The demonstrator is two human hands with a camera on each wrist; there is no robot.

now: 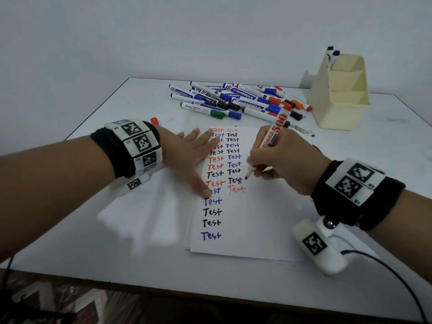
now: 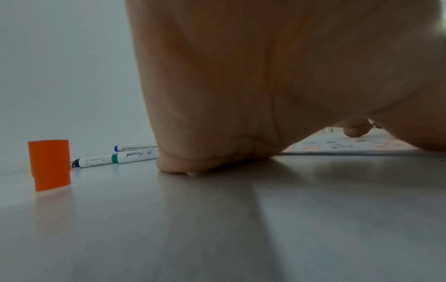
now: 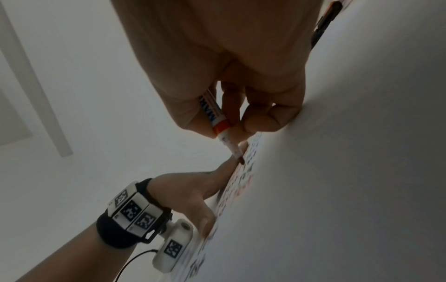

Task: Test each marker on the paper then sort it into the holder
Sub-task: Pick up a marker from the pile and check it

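Observation:
A white sheet of paper [image 1: 254, 218] lies on the table, covered with two columns of "Test" in red, blue and black. My right hand [image 1: 275, 160] grips an uncapped red whiteboard marker [image 1: 271, 139], its tip [image 1: 249, 174] just above the paper beside a faint red "Test". In the right wrist view the marker [image 3: 218, 122] sits pinched between thumb and fingers. My left hand [image 1: 187, 155] lies flat, fingers spread, pressing the paper's left edge. An orange-red cap [image 2: 49, 165] stands upright on the table behind my left wrist. The cream holder [image 1: 339, 94] stands at the back right.
A heap of several capped markers [image 1: 236, 101] in blue, black, green and red lies at the back of the table. Two dark-capped markers [image 1: 333, 54] stand in the holder's rear compartment. A black cable [image 1: 383, 265] runs off my right wrist camera along the front right.

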